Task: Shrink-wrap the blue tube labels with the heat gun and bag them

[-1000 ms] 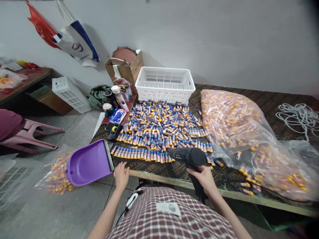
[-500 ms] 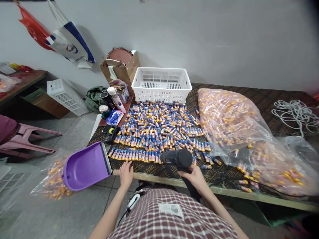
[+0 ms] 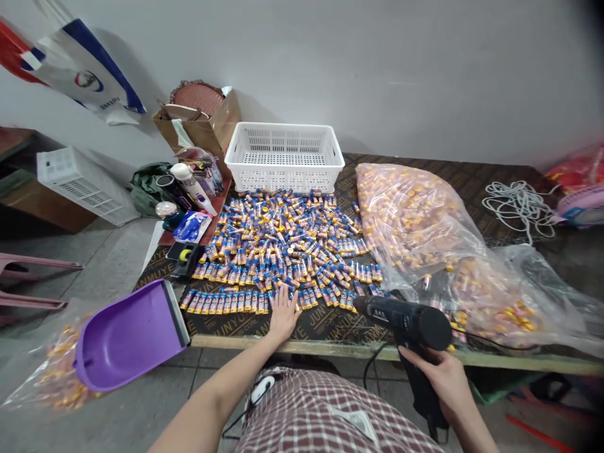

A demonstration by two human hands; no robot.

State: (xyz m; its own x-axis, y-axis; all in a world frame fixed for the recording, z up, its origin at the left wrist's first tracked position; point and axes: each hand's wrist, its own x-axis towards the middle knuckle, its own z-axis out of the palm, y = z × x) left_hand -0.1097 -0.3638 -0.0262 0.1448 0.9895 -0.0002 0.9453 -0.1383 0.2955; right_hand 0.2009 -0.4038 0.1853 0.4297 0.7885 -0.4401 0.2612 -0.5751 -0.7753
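Observation:
My right hand (image 3: pixel 436 371) is wrapped round the handle of a black hair dryer (image 3: pixel 406 318), its nozzle pointing left over the table's front edge. My left hand (image 3: pixel 284 316) lies with fingers outstretched on the front row of small bottles (image 3: pixel 226 302), which have blue and yellow ends. Behind that row, many more such bottles (image 3: pixel 283 233) lie in a loose heap, some lined up side by side. A large clear bag (image 3: pixel 410 214) of pink and yellow pieces rests to the right of the heap.
A white plastic basket (image 3: pixel 285 173) stands at the back. At the left are a purple dustpan (image 3: pixel 132 336), a tape dispenser (image 3: pixel 185 259), upright bottles and a paper bag (image 3: pixel 214 129). White rope (image 3: pixel 519 204) lies at the right. A black cord runs along the front edge.
My left hand has moved right and forward, onto the front row. My right hand has carried the hair dryer to the right. The view has shifted right.

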